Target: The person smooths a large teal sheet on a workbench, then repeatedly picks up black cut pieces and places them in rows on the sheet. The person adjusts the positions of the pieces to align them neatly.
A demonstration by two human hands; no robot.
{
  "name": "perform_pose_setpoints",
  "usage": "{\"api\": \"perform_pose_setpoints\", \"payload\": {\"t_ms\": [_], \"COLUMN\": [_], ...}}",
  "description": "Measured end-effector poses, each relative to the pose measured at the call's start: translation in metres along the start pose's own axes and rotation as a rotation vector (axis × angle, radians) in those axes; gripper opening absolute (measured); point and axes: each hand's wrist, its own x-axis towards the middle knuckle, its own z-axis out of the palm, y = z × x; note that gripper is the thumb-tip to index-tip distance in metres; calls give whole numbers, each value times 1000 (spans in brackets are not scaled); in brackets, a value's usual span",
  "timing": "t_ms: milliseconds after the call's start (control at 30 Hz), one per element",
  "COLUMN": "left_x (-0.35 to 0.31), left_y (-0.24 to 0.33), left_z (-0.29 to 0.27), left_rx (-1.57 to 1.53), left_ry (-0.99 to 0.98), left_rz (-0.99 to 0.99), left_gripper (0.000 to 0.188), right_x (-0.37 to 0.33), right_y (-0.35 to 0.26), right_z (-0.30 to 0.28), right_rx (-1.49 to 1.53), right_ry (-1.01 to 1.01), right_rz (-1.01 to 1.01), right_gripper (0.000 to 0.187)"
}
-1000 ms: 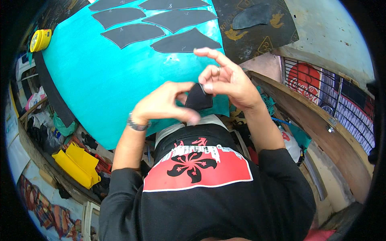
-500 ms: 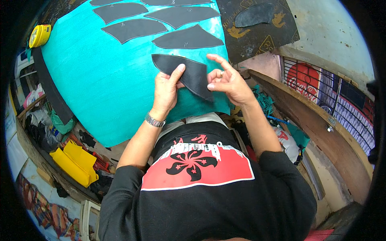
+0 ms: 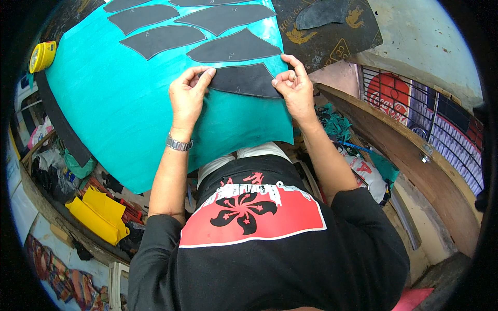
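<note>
A curved black leather-like panel (image 3: 244, 81) lies along the near part of a large turquoise sheet (image 3: 119, 103), its pointed tip toward the right. My left hand (image 3: 187, 98) pinches its left end between thumb and fingers. At the opposite end, my right hand (image 3: 297, 93) grips the corner with thumb and forefinger, the other fingers curled. Just beyond is a matching black panel (image 3: 233, 46), laid flat almost parallel to it. Farther off, another panel (image 3: 225, 18) and one to its left (image 3: 163, 40) rest among several similar pieces with pale outlines.
A yellow round tub (image 3: 42, 57) stands at the sheet's far left corner, above a long black strip (image 3: 59, 119). Dark printed board (image 3: 332, 39) with a loose black piece (image 3: 321, 14) lies at the far right. A wooden plank edge (image 3: 384, 116) runs along the right; folded yellow material (image 3: 98, 215) sits lower left.
The panel, held up and tilted before, is now turned and laid flat on the sheet. My left hand has moved left to its end; my right hand has closed on the other end.
</note>
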Motion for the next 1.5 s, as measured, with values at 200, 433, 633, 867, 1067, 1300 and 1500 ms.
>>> {"api": "perform_pose_setpoints", "payload": {"t_ms": [200, 433, 633, 867, 1067, 1300, 1500], "left_x": [-20, -41, -32, -11, 1, 3, 6], "left_y": [38, 85, 57, 12, 3, 6, 4], "left_z": [-7, 2, 6, -14, -11, -5, 0], "left_rx": [-395, 126, -26, 243, 248, 318, 330], "left_ry": [-308, -448, -622, -346, -102, -22, -16], "left_rz": [152, 681, 115, -56, 5, 34, 50], "left_gripper": [17, 56, 63, 24, 24, 26, 26], "right_x": [-13, -30, -24, -2, 9, 14, 22], "right_y": [-43, -103, -91, -14, 7, 3, 7], "right_z": [-8, 22, 42, 15, 8, 6, 7], "right_rx": [-223, -264, 361, 159, -52, -166, -176], "right_ry": [-286, -568, -191, 141, 147, 169, 214], "right_rz": [79, -537, -281, -87, -154, -197, -207], "right_gripper": [76, 102, 96, 84, 82, 79, 79]}}
